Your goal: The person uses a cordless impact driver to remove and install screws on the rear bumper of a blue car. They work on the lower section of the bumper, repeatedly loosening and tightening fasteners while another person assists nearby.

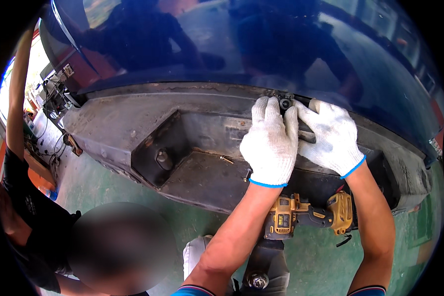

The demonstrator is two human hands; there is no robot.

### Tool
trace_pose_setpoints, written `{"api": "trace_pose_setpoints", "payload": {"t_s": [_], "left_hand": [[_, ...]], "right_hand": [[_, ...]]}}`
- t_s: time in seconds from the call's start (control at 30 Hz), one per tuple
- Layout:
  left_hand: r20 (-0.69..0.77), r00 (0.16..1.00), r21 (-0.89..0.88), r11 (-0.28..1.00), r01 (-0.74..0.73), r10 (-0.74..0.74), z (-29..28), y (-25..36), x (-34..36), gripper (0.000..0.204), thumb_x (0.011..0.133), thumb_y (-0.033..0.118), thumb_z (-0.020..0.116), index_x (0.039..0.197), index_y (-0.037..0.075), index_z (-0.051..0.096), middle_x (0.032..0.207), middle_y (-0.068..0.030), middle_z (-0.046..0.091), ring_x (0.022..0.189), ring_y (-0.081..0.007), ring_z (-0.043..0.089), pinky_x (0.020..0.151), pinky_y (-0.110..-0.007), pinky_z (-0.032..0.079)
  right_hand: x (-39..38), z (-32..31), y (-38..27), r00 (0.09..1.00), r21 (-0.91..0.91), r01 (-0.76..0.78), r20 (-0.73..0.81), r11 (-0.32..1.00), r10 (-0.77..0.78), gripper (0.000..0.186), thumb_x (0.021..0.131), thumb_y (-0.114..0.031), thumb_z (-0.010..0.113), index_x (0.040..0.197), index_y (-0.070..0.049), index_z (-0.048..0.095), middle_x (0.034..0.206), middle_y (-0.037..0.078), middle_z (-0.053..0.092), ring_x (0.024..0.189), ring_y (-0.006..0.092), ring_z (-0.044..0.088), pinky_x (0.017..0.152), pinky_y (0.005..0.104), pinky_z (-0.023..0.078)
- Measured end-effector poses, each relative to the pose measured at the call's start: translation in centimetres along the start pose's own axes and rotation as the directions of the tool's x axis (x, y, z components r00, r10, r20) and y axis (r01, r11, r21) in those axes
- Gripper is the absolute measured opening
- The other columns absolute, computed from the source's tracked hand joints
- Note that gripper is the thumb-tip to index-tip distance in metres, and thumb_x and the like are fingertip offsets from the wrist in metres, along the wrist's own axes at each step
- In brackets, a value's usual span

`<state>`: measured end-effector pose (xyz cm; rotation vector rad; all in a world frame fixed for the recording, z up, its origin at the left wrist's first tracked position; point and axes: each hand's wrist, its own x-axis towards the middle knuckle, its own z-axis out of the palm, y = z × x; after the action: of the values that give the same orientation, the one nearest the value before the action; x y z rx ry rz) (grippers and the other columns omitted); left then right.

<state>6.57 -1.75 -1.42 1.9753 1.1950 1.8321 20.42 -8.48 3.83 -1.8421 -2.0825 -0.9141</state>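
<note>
Forearms (229,239) in from below; left grip (271,143) and right grip (333,135), both white-gloved, up at a small round black fitting (285,104).
Fitting sits at the seam between blue body panel (207,61) and dark bumper (111,118). Left fingers extended, right fingertips just right of it; can't tell if either hand is pinching it. Brass-toned bolt (227,159) lies in the bumper recess (197,182), left of the left glove. Yellow-black power tool (343,213) shows between the forearms. Co-worker in black shirt (39,202), far left.

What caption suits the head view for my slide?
White-gloved left hand and right hand flank a round black fitting above a dark bumper.
</note>
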Motion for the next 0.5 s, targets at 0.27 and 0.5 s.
{"api": "trace_pose_setpoints", "payload": {"t_s": [0.27, 0.5], "left_hand": [[-0.006, 1.0, -0.009, 1.0, 0.004, -0.004, 0.0, -0.1, 0.1, 0.035, 0.104, 0.031, 0.08, 0.123, 0.002, 0.08, 0.127, -0.0175, 0.079, 0.098, -0.0376, 0.082, 0.085, -0.042, 0.066], [-0.006, 0.999, -0.027, 0.999, 0.038, -0.038, 0.1, 0.1, -0.2, 0.035, 0.103, 0.03, 0.079, 0.124, 0.002, 0.078, 0.131, -0.0171, 0.077, 0.097, -0.0371, 0.082, 0.082, -0.042, 0.066]], "right_hand": [[0.1, -0.1, -0.5, 1.0, -0.022, -0.015, -0.009, 1.0, 0.015, 0.073, 0.077, -0.04, 0.087, 0.145, -0.02, 0.074, 0.106, 0.008, 0.069, 0.101, 0.0297, 0.073, 0.084, 0.0456, 0.061], [0.0, 0.0, -1.0, 0.999, -0.083, -0.031, -0.015, 0.996, 0.029, 0.072, 0.078, -0.04, 0.085, 0.147, -0.021, 0.074, 0.109, 0.009, 0.069, 0.1, 0.0323, 0.073, 0.086, 0.0464, 0.06]]}}
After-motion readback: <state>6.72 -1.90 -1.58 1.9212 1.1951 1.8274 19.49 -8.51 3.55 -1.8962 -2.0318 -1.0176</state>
